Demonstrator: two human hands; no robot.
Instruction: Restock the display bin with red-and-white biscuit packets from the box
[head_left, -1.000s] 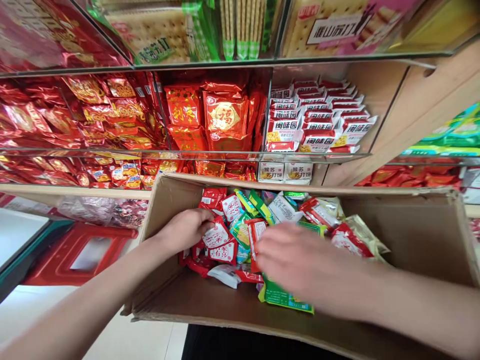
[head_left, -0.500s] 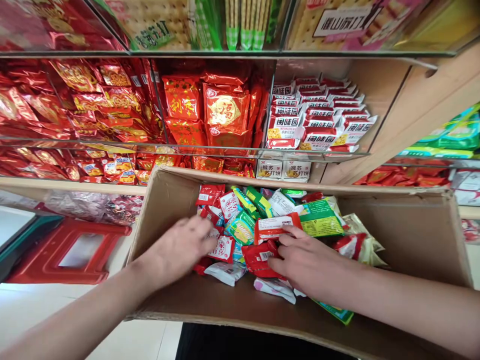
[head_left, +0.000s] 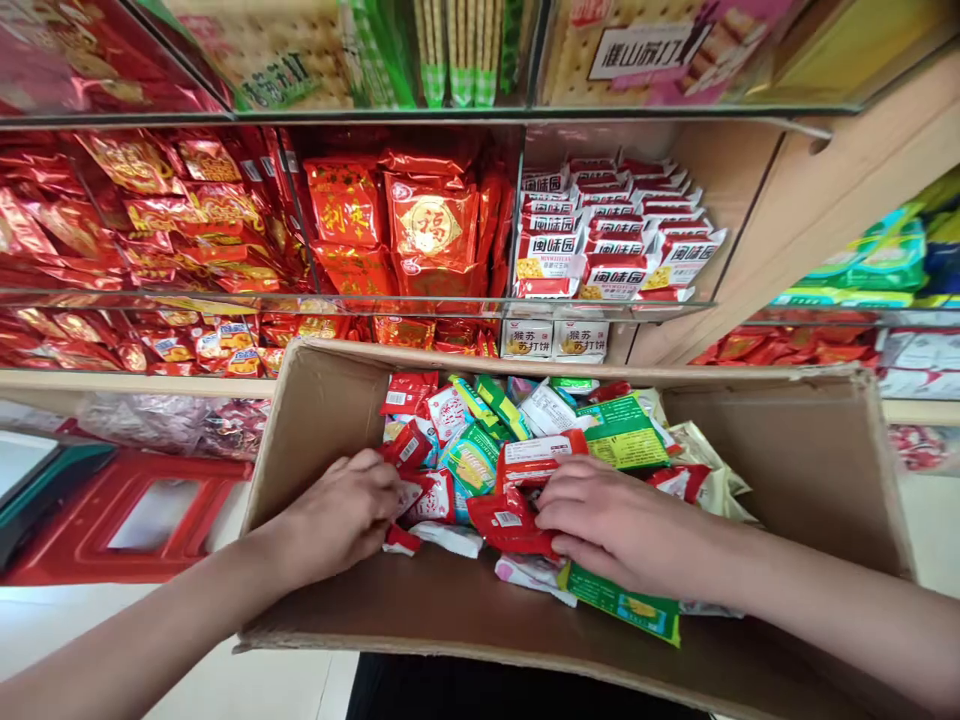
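Observation:
A brown cardboard box (head_left: 787,440) holds a loose pile of small wrapped snack packets. At the pile's left side my left hand (head_left: 349,510) is closed with bent fingers, close to a red-and-white packet (head_left: 435,497); whatever lies under its fingertips is hidden. My right hand (head_left: 611,515) curls its fingers at the right end of a red snack packet (head_left: 510,520), just below a red packet with a white label (head_left: 536,453). A green packet (head_left: 626,603) lies below my right hand. In the pile's middle is a green-and-blue packet (head_left: 472,458).
Behind the box, shelves with clear dividers (head_left: 412,300) hold red snack bags (head_left: 431,220) and stacked white-and-red packets (head_left: 615,245). Two small white boxed items (head_left: 551,340) stand below them. A red plastic stool (head_left: 172,520) is on the left.
My left hand has moved down and slightly left, its fingers more curled. More of the green packet shows below my right hand. The whole view has shifted slightly.

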